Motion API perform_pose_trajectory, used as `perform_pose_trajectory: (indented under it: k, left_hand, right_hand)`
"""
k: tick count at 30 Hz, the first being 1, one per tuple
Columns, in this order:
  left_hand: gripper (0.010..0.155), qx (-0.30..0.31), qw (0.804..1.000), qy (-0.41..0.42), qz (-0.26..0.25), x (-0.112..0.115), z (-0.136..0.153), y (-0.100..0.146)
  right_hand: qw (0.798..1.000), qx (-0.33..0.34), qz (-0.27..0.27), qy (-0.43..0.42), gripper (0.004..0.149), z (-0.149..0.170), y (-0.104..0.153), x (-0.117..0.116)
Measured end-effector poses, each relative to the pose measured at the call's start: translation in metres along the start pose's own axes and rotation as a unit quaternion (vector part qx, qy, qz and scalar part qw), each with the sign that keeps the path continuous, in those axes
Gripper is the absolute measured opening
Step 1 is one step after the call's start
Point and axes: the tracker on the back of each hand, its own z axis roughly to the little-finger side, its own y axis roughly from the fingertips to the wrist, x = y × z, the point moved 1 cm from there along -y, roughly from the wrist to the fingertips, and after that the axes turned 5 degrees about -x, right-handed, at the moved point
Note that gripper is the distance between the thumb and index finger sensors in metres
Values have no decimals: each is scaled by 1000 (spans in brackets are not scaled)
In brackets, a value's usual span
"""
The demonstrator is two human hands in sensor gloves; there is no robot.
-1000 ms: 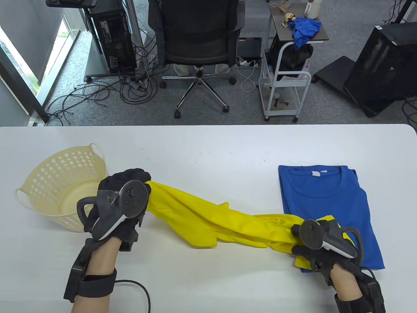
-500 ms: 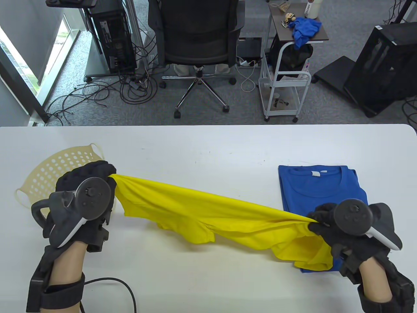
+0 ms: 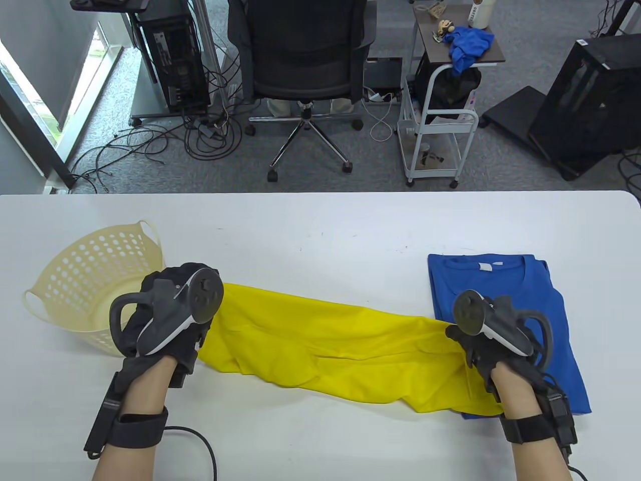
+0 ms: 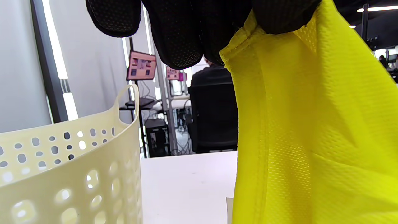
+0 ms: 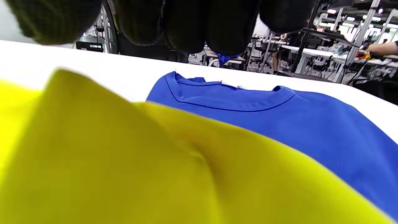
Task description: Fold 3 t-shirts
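1. Your left fingers (image 4: 186, 34) pinch the yellow shirt's (image 3: 330, 350) hem beside the basket (image 3: 85, 280).
2. Your right hand (image 3: 483, 335) grips its other end, overlapping the folded blue shirt (image 3: 521, 310).

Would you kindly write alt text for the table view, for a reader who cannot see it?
Two gloved hands, left and right, hold a wrinkled yellow t-shirt stretched between them on a white table. Its right end overlaps a folded blue t-shirt; a cream perforated plastic basket stands at the left.
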Motion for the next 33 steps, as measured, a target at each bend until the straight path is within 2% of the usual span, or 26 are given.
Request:
perform_pose_trajectory:
  k: [3,6,7,9,10,11,15,18,21,22,23,24,25,26,28,30,31,33]
  left_hand:
    - [42,-6,1000,3,4,4,5,0]
    - [42,-9,1000,7,8,9,8,2]
    - [42,-10,1000,5,10,11,9,4]
    - [42,-12,1000,-2,11,13,11,7]
    - [42,-13,1000,-5,11,13,13,10]
    - [42,-14,1000,-6,11,13,14,11]
    - [42,-18,1000,-21,3,0,22,7]
    - [42,-27,999,-33,-2,-10,20,-18]
    - [42,-49,998,-43,6,1,10,-65]
    - [42,-73,996,-53,7,9,6,-85]
    - [42,-105,992,-74,2,7,4,-104]
    - [42,-125,989,-83,-8,-1,5,-111]
    - [42,-148,986,-55,-53,-25,7,-119]
    - [42,-163,983,-20,-88,-45,10,-118]
    - [42,-153,970,48,-184,-93,15,-102]
    - [42,-139,959,53,-239,-129,22,-78]
    - [42,-138,957,42,-250,-143,27,-63]
    - [42,-123,960,27,-248,-150,33,-44]
  right_hand:
    - [999,4,-35,28,66,-1,3,-12]
    - [999,16,-40,31,72,-10,5,-27]
    - [998,21,-37,38,70,-15,6,-32]
    - [996,10,-20,90,54,-22,6,-36]
    - [991,7,9,133,43,-24,8,-34]
    - [989,10,20,144,39,-24,10,-31]
    - [997,18,12,78,38,-2,16,6]
    - [994,-13,-17,109,39,15,-8,24]
    - [987,-76,4,144,39,27,-64,34]
    - [984,-106,33,141,39,32,-86,42]
    - [978,-149,74,126,39,37,-99,63]
    - [976,-159,96,116,39,39,-101,72]
    - [958,-186,214,51,39,46,-97,119]
    - [939,-200,278,20,39,49,-87,146]
    - [880,-206,428,-32,39,60,-44,212]
    - [841,-177,505,-77,40,73,0,250]
    - [830,-162,522,-105,39,81,24,262]
    - [833,-133,523,-124,39,92,54,268]
